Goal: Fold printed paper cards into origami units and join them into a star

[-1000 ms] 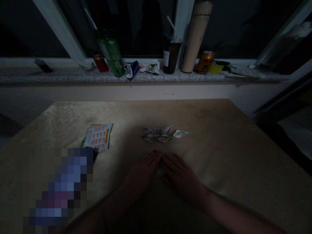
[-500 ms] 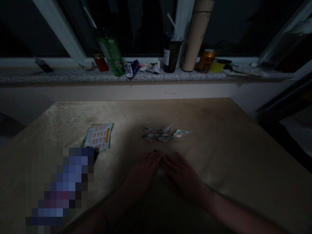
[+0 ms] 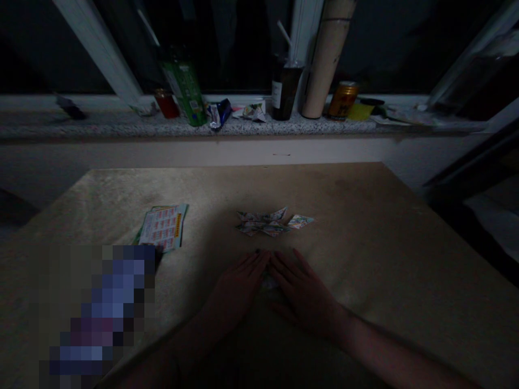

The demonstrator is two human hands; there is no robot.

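Observation:
Both hands lie on a small piece of printed paper, most of it hidden under the fingers. My left hand lies flat, fingers stretched toward the middle. Against its fingertips comes my right hand, also flat, with its fingers extended and slightly spread and the thumb apart. Just beyond the fingertips rest several folded paper pieces with pointed ends and a colourful print. One more folded piece sits at their right end. Dim light blurs the paper's details.
A stack of printed sheets lies left on the brown table; a pixelated blue object is nearer. Along the granite sill stand a green bottle, a dark cup with a straw, a cardboard tube and an orange can.
My right hand has shifted slightly over the paper, its fingers a little further forward. The left hand stays almost in place. A different part of the paper shows between them.

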